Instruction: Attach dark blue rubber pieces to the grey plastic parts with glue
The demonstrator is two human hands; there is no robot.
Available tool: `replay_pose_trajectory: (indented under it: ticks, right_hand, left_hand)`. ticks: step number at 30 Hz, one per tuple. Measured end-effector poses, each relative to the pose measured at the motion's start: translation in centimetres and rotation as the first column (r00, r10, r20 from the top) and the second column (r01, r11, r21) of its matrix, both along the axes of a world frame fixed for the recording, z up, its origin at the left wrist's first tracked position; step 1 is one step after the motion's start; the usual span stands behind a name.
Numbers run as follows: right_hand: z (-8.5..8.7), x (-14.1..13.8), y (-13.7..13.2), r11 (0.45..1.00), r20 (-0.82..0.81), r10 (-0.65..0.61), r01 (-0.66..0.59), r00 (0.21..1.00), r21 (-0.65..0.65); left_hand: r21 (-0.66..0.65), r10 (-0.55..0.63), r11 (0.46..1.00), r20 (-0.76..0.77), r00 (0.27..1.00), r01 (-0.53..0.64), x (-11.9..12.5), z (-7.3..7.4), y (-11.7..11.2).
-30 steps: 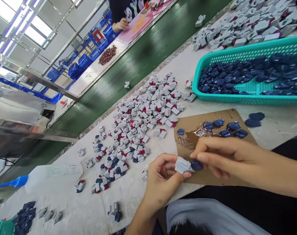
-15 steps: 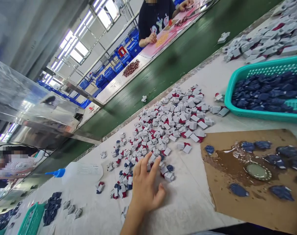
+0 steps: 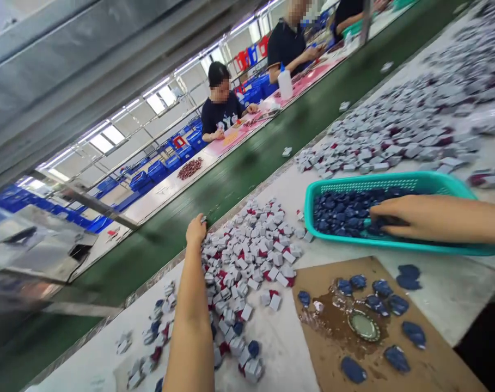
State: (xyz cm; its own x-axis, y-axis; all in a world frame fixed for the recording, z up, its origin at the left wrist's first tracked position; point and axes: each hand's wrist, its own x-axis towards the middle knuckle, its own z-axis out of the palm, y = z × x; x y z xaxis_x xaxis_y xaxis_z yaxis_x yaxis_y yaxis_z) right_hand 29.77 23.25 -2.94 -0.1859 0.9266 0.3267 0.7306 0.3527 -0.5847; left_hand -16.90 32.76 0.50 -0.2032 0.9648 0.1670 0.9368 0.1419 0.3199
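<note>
My left hand (image 3: 196, 228) reaches over the far edge of the table at the green belt, its fingers closed around a small grey block-like piece (image 3: 203, 219), partly hidden. Beneath and beside that forearm spreads a heap of grey pieces (image 3: 267, 234) with dark red and dark blue parts. My right hand (image 3: 398, 216) is down inside a teal plastic basket (image 3: 310, 212), with thumb and fingers curled about dark blue pieces (image 3: 341, 212); its fingertips are partly hidden among them.
A wet brown cardboard sheet (image 3: 324, 348) carries a round, green-rimmed disc (image 3: 364, 325) and several dark blue pieces. Behind the basket lies a larger grey heap (image 3: 394, 130). The green belt (image 3: 247, 169) runs diagonally past the table; co-workers (image 3: 222, 109) sit across it.
My left hand has moved from above the heap to the belt's edge and closed on a grey piece. My right hand has come into view inside the basket. The view has shifted right.
</note>
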Motion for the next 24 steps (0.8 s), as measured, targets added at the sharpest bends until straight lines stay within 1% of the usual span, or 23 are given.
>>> replay_pose_trajectory:
  ticks: [1, 3, 5, 7, 9, 11, 12, 14, 15, 16, 17, 18, 19, 20, 22, 24]
  right_hand:
    - [0.4, 0.0, -0.5, 0.998, 0.025, 0.046, -0.045, 0.999, -0.037]
    - [1.1, -0.1, -1.7, 0.992, 0.043, 0.091, -0.087, 0.995, -0.097]
    - [1.9, -0.6, -3.0, 0.989, 0.028, 0.067, -0.062, 0.997, -0.138]
    - [2.7, -1.2, -4.1, 0.980, -0.007, 0.035, -0.035, 0.999, -0.196]
    - [3.5, -2.0, -5.2, 0.967, -0.049, 0.014, -0.026, 0.999, -0.252]
    - [4.2, -2.7, -6.3, 0.945, -0.122, 0.035, -0.072, 0.992, -0.318]
    - [4.5, -3.2, -6.9, 0.924, -0.177, 0.053, -0.115, 0.983, -0.363]
    - [4.8, -4.1, -8.2, 0.858, -0.287, 0.074, -0.208, 0.955, -0.470]
    - [4.8, -4.7, -8.9, 0.827, -0.321, 0.074, -0.238, 0.944, -0.509]
    - [4.7, -5.3, -9.7, 0.812, -0.327, 0.081, -0.252, 0.942, -0.526]
    - [4.5, -5.9, -10.4, 0.824, -0.306, 0.104, -0.254, 0.946, -0.506]
    - [4.1, -6.6, -11.2, 0.847, -0.269, 0.153, -0.267, 0.951, -0.460]
    - [3.7, -7.2, -12.0, 0.867, -0.220, 0.217, -0.291, 0.951, -0.405]
    - [3.1, -7.7, -12.8, 0.883, -0.172, 0.280, -0.324, 0.944, -0.339]
    - [1.9, -8.7, -13.9, 0.898, -0.079, 0.377, -0.385, 0.923, -0.213]
    - [0.7, -9.2, -14.6, 0.918, 0.024, 0.387, -0.383, 0.922, -0.101]
  left_hand:
    - [0.006, 0.014, 1.000, 0.031, 0.999, -0.014, -0.2, -0.2, 0.1]
    - [0.032, 0.044, 0.998, 0.106, 0.993, -0.047, -0.7, 0.0, -0.2]
    - [0.052, 0.082, 0.994, 0.201, 0.976, -0.094, -1.3, 0.8, -1.0]
    - [0.043, 0.129, 0.988, 0.320, 0.939, -0.150, -1.7, 1.9, -2.6]
    - [0.004, 0.167, 0.982, 0.458, 0.873, -0.189, -1.7, 3.0, -5.0]
    - [-0.042, 0.180, 0.980, 0.594, 0.784, -0.193, -1.0, 4.1, -8.1]
    - [-0.062, 0.182, 0.980, 0.649, 0.739, -0.186, -0.4, 4.6, -9.9]
    - [-0.099, 0.181, 0.982, 0.731, 0.658, -0.160, 1.2, 5.4, -13.6]
    - [-0.119, 0.181, 0.983, 0.779, 0.601, -0.142, 2.1, 5.7, -15.4]
    - [-0.141, 0.186, 0.982, 0.829, 0.528, -0.125, 3.0, 5.8, -17.1]
    - [-0.165, 0.196, 0.980, 0.874, 0.444, -0.108, 3.8, 5.8, -18.9]
    - [-0.193, 0.214, 0.977, 0.907, 0.363, -0.093, 4.7, 5.6, -20.5]
    - [-0.226, 0.240, 0.971, 0.923, 0.300, -0.081, 5.4, 5.3, -22.1]
    - [-0.261, 0.271, 0.962, 0.925, 0.265, -0.073, 6.1, 4.8, -23.6]
    - [-0.343, 0.340, 0.939, 0.906, 0.253, -0.034, 7.2, 3.5, -26.4]
    - [-0.393, 0.381, 0.919, 0.896, 0.228, 0.011, 8.3, 2.2, -28.5]
